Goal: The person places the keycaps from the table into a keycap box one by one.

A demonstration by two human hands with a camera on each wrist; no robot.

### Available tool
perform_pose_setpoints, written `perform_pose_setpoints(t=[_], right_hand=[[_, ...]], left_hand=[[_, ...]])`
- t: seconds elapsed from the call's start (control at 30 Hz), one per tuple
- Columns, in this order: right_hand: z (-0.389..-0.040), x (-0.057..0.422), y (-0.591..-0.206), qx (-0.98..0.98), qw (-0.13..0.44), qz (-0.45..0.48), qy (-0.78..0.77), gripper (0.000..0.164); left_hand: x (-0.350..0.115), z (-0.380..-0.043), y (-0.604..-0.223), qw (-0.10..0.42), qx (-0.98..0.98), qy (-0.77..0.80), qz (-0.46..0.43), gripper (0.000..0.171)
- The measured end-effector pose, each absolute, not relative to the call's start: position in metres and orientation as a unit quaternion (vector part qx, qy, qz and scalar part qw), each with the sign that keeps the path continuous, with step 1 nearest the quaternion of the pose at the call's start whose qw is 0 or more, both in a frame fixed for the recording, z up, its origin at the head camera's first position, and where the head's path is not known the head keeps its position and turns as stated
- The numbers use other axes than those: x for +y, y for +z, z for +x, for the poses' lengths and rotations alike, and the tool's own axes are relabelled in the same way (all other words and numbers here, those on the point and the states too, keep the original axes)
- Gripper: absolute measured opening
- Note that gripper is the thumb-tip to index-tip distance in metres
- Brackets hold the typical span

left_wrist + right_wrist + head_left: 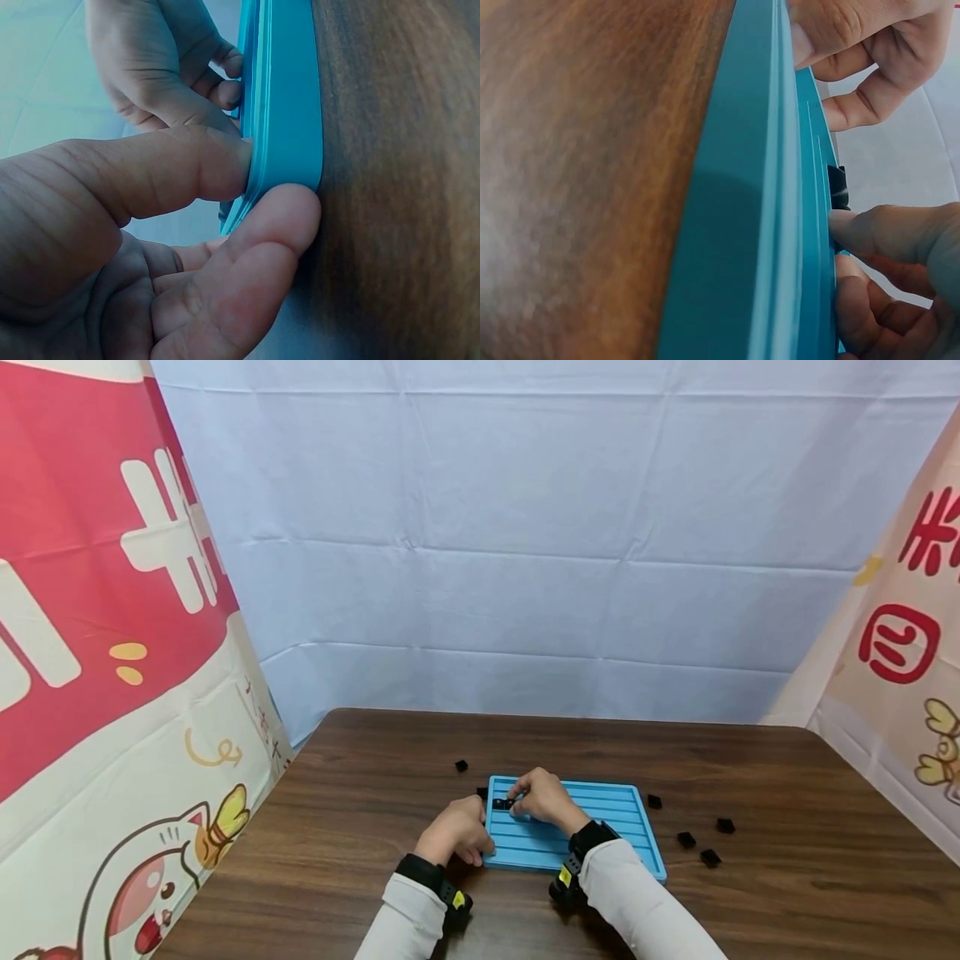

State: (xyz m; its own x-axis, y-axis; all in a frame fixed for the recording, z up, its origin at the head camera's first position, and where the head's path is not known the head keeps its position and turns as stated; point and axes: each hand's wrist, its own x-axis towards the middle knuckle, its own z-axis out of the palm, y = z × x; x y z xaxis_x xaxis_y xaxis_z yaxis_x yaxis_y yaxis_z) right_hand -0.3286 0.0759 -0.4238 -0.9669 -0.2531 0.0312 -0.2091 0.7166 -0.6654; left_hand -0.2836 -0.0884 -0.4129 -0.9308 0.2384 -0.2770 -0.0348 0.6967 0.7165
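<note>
A light blue tray (522,845) with raised parallel ridges lies on the wooden table. At its near left corner, my left hand (456,833) grips the edge. The left wrist view shows the thumb (217,161) on the rim and a fingertip (289,214) against the outer wall. Over the tray's left part, my right hand (547,800) pinches a small black tile (511,804) in one of the upper rows. Another black tile (497,804) sits beside it, towards the tray's left wall. The right wrist view has a black tile (838,186) just beyond the right fingertips.
Loose black tiles lie about the tray: one tile (461,766) behind it, another tile (482,792) by its left edge, and several to its right, including a tile (710,858) nearest the front. Cloth sheets (517,543) hang behind and beside the brown table (360,827).
</note>
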Motion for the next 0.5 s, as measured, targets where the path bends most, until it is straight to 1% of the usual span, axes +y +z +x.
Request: perform_pose_setpoints(t=[0.5], right_hand=[[-0.3274,0.0766,-0.4254,0.929,0.026,-0.133,-0.344,0.014]], left_hand=[[-0.0883,-0.2850,-0.4126,0.179,0.902,0.389,0.054,0.030]])
